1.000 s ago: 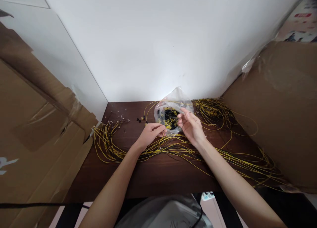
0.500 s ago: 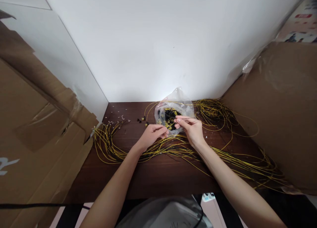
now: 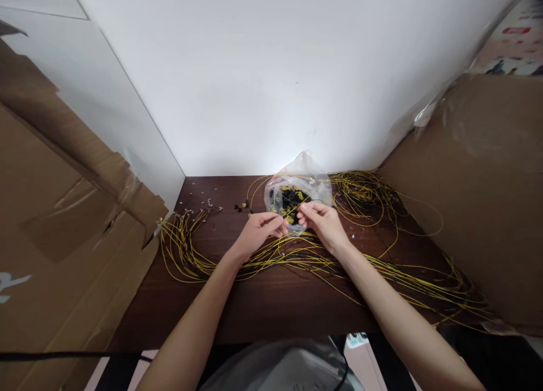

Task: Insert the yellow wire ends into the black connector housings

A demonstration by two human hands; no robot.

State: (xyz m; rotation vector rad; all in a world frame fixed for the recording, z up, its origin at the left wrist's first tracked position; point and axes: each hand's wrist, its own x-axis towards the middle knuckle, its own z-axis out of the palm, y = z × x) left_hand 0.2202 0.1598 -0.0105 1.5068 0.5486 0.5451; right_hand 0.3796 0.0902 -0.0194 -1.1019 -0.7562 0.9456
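Note:
A clear plastic bag (image 3: 320,190) stands open at the back of the dark brown table, with small black and yellow pieces (image 3: 291,201) inside. My left hand (image 3: 262,230) is pinched on a thin yellow wire at the bag's front left. To its right, my right hand (image 3: 320,218) has thumb and fingers pinched at the bag's front edge, on a thin yellow wire. The exact wire ends between the fingertips are too small to make out. Below both hands runs a long bundle of yellow and black wires (image 3: 297,258) across the table.
Coiled yellow wires (image 3: 360,187) lie at the back right. Small black and yellow pieces (image 3: 241,207) and pale bits (image 3: 207,203) are scattered left of the bag. Cardboard boxes flank the table (image 3: 254,317) on the left (image 3: 72,210) and right (image 3: 475,181); a white wall rises behind.
My right hand has shifted slightly, and its fingers are drawn in more. A dark strand that stuck out to its right no longer shows. My left hand is nearly still.

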